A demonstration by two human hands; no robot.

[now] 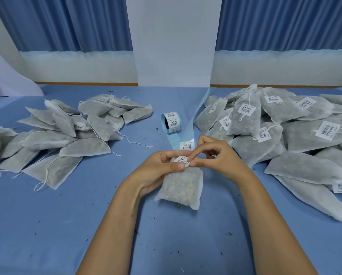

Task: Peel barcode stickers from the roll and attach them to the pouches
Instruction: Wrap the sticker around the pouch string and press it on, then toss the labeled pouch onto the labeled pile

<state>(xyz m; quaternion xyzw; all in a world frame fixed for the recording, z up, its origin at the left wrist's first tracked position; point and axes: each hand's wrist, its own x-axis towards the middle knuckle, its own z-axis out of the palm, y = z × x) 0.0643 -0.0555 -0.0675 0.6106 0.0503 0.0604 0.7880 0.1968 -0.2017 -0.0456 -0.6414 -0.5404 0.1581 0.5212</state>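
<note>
My left hand grips the top of a white mesh pouch filled with dried herbs, which hangs down toward the blue table. A white barcode sticker lies on the pouch's upper end, with my left thumb on its lower edge. My right hand pinches the sticker's right edge with thumb and fingertip. Beyond my hands stands the sticker roll, and its pale blue backing strip trails toward me with one sticker left on it.
A heap of unlabelled pouches with loose drawstrings lies at the left. At the right is a larger heap of pouches that carry barcode stickers. Herb crumbs dot the blue tablecloth. A white pillar and blue curtains stand behind.
</note>
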